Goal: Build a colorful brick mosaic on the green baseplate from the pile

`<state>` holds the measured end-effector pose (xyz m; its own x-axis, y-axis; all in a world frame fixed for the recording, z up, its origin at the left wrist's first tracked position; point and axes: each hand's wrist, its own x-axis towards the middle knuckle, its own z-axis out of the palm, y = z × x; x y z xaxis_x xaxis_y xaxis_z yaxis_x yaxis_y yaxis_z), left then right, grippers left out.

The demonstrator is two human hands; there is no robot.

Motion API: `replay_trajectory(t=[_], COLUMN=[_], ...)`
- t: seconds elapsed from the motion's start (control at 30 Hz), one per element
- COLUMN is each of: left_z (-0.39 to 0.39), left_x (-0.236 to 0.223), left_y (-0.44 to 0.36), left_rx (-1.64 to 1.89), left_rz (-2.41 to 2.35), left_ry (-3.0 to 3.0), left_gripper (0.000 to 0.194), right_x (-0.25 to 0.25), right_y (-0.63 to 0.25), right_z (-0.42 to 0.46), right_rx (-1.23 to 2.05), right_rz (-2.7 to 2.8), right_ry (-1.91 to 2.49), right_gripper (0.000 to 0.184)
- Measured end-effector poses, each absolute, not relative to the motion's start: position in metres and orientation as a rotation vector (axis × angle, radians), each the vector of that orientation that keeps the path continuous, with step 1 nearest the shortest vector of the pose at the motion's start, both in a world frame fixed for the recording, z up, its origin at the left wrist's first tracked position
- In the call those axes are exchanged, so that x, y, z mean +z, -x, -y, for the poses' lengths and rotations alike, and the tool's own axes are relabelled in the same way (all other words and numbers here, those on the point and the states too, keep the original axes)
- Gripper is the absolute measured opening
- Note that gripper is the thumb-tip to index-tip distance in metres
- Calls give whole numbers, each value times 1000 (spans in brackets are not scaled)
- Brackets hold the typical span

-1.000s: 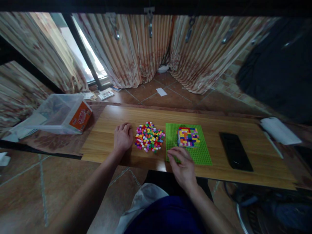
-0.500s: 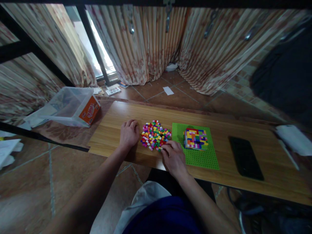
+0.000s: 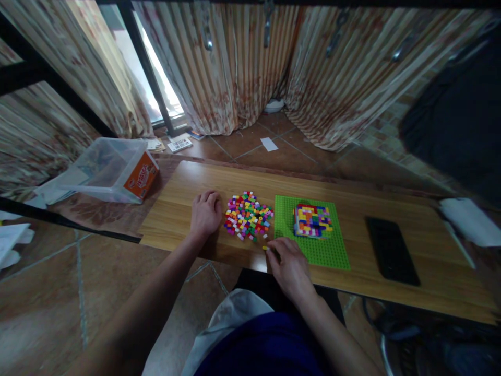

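A heap of small coloured bricks [image 3: 248, 215] lies on the wooden table [image 3: 391, 305]. To its right a green baseplate [image 3: 329, 250] carries a block of stacked coloured bricks [image 3: 312, 220]. My left hand [image 3: 205, 212] rests on the table, fingers curled, touching the heap's left side. My right hand [image 3: 289, 263] sits at the baseplate's near left corner, its fingertips pinched on a small yellow brick [image 3: 265, 248] just below the heap.
A black phone [image 3: 392, 250] lies right of the baseplate, with white paper and a pen [image 3: 465, 222] at the far right. A clear plastic tub with an orange label [image 3: 113, 171] stands to the left. Curtains hang behind over a tiled floor.
My right hand went from the baseplate's near edge to the heap, then drew back toward me with a yellow brick. My left hand stayed beside the heap. The camera shifted.
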<state>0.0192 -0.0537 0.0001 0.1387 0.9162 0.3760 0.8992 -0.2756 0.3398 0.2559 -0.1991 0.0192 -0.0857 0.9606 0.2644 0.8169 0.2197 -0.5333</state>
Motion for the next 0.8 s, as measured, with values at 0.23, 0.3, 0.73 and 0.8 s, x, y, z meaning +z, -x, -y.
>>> replay_trajectory(t=[0.23, 0.3, 0.73, 0.8], left_z=[53, 53, 51, 51], left_x=[0, 0, -2, -2], left_y=[-19, -19, -17, -17], left_rx=[824, 829, 823, 817], left_rz=[-1863, -1859, -1840, -1838], left_ry=[-2356, -2354, -2423, -2424], left_gripper=[25, 25, 29, 29], right_x=[19, 16, -7, -6], right_y=[-250, -249, -245, -244], right_z=[189, 187, 184, 182], right_rx=[302, 284, 164, 152], right_rz=[2090, 2125, 2043, 2044], right_ry=[1641, 1627, 1639, 1671], right_gripper=[14, 16, 25, 25])
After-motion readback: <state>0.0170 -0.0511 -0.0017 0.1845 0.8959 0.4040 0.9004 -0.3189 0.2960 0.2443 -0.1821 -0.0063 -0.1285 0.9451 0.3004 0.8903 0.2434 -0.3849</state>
